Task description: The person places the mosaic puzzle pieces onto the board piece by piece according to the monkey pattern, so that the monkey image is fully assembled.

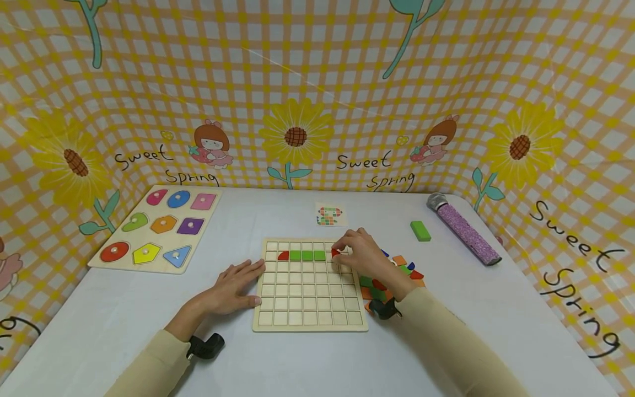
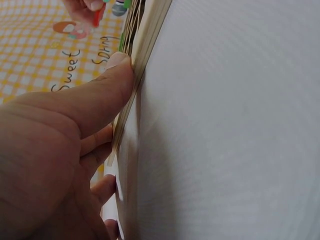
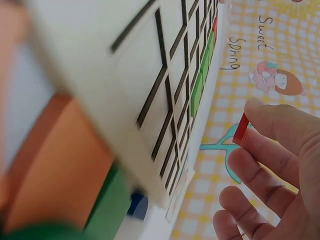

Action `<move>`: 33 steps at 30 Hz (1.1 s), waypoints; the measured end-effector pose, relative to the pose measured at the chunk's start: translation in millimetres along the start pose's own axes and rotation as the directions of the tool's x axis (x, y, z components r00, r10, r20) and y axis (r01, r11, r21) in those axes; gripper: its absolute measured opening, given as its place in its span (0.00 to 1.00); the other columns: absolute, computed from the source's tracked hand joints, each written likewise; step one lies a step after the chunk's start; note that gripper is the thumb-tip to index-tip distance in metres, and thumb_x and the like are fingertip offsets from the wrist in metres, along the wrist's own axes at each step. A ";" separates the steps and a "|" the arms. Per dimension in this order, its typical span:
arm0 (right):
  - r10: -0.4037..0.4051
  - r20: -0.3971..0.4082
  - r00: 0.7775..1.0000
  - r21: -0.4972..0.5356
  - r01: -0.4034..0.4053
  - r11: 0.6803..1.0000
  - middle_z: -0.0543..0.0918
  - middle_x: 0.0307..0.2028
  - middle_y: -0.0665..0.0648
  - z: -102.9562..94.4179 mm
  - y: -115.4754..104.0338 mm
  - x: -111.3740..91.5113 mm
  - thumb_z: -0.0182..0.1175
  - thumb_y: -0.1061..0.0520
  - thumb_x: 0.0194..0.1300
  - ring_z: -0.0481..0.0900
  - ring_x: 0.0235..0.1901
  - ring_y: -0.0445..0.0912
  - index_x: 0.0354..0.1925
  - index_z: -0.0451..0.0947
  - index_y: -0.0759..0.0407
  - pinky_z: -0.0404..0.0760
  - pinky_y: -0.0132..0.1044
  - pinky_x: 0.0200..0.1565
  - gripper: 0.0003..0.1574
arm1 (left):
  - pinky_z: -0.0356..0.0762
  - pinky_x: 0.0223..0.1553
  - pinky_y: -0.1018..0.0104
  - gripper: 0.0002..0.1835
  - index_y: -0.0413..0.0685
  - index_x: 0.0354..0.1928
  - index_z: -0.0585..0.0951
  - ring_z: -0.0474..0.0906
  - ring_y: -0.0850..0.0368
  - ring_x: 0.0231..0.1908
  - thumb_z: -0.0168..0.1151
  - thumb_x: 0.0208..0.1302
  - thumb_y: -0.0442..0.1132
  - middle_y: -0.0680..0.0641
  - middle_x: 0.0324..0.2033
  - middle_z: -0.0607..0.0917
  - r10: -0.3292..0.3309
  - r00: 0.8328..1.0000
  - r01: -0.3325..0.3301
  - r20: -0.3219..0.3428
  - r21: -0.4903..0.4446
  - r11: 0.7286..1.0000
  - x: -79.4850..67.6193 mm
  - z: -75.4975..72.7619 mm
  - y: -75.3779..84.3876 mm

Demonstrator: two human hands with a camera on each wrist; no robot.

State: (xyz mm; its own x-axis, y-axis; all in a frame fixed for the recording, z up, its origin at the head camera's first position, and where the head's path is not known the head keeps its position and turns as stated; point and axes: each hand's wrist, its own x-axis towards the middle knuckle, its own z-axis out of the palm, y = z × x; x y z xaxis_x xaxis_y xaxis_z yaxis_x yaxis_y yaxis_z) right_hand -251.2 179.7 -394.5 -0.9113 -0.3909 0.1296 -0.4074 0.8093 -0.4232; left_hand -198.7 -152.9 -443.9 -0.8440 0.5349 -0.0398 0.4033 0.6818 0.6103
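A wooden grid board lies flat on the white table. In its second row from the back, a red curved tile sits left of several green square tiles. My right hand pinches a small red tile between thumb and index finger, over the right part of that same row; its other fingers are loosely bent. My left hand rests at the board's left side with relaxed fingers. In the left wrist view, its thumb touches the board's edge.
Loose coloured tiles lie right of the board, partly under my right forearm. Behind the board is a pattern card. A green block and a glittery microphone lie at the right, a shape puzzle at the left.
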 end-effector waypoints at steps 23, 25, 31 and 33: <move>0.088 0.123 0.988 -0.081 -0.079 0.994 0.80 0.38 0.50 19.6 5.6 28.5 0.67 0.50 0.57 0.69 0.40 0.47 0.41 0.85 0.50 0.70 0.39 0.41 0.13 | 0.32 0.68 0.34 0.41 0.43 0.72 0.57 0.43 0.38 0.73 0.62 0.61 0.49 0.43 0.73 0.55 -0.015 1.000 0.015 0.002 -0.003 1.000 -0.3 -0.4 2.4; 0.093 0.129 0.987 -0.087 -0.082 0.993 0.80 0.38 0.50 20.0 5.5 28.6 0.67 0.49 0.57 0.69 0.40 0.47 0.41 0.85 0.50 0.71 0.39 0.41 0.13 | 0.32 0.69 0.34 0.41 0.43 0.72 0.57 0.43 0.38 0.73 0.62 0.61 0.49 0.43 0.73 0.55 -0.016 1.000 0.016 0.001 -0.003 1.000 -0.7 -0.4 2.8; 0.100 0.149 0.984 -0.099 -0.086 0.991 0.79 0.38 0.49 20.8 7.1 28.9 0.67 0.49 0.57 0.69 0.39 0.46 0.41 0.84 0.49 0.71 0.39 0.41 0.13 | 0.32 0.68 0.34 0.41 0.43 0.71 0.57 0.43 0.37 0.73 0.62 0.61 0.49 0.43 0.73 0.56 -0.018 1.000 0.018 -0.001 -0.008 1.000 -1.3 -1.1 3.5; 0.098 0.151 0.984 -0.097 -0.084 0.992 0.78 0.38 0.49 21.1 7.9 28.9 0.67 0.48 0.57 0.69 0.39 0.46 0.41 0.84 0.49 0.71 0.39 0.41 0.13 | 0.32 0.68 0.34 0.41 0.43 0.71 0.57 0.43 0.37 0.73 0.62 0.61 0.49 0.43 0.73 0.56 -0.018 1.000 0.018 -0.001 -0.010 1.000 -1.2 -1.3 3.5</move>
State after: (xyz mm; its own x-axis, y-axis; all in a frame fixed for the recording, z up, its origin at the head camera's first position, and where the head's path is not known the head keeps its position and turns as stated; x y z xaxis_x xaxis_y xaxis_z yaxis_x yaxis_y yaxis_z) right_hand -279.5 165.5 -413.1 -0.9272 -0.3711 -0.0499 -0.3329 0.8780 -0.3438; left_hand -196.7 -151.8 -440.7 -0.8513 0.5223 -0.0499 0.3847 0.6860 0.6176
